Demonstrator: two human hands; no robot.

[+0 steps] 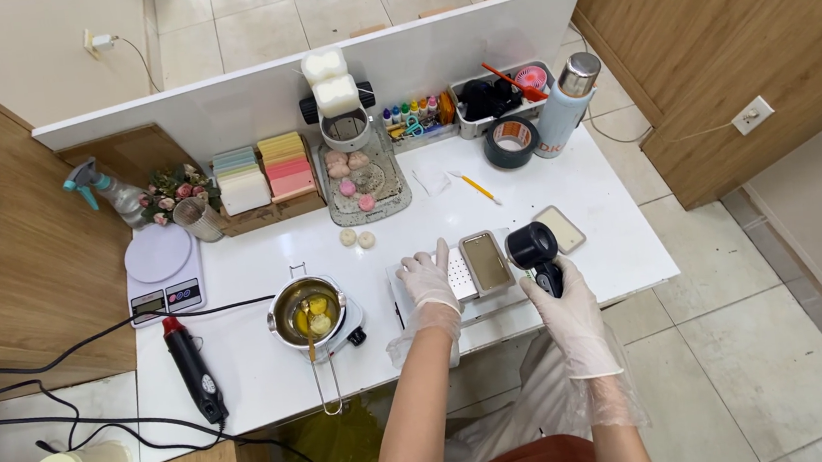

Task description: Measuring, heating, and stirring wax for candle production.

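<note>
My right hand (560, 299), in a clear glove, grips a black heat tool (534, 248) with its round nozzle facing up, just right of a rectangular metal mould (485, 260). The mould rests on a white tray (458, 297) near the table's front edge. Gloved as well, my left hand (429, 281) lies flat with fingers spread on the tray's left part, touching it beside the mould. A second flat mould (560, 228) lies to the right, behind the heat tool.
A metal melting pot (309, 313) with yellow wax and a spoon sits left of the tray. A black heat gun (193, 367) with cables, a white scale (163, 270), coloured wax blocks (265, 175), a tape roll (511, 141) and a steel bottle (566, 104) stand around.
</note>
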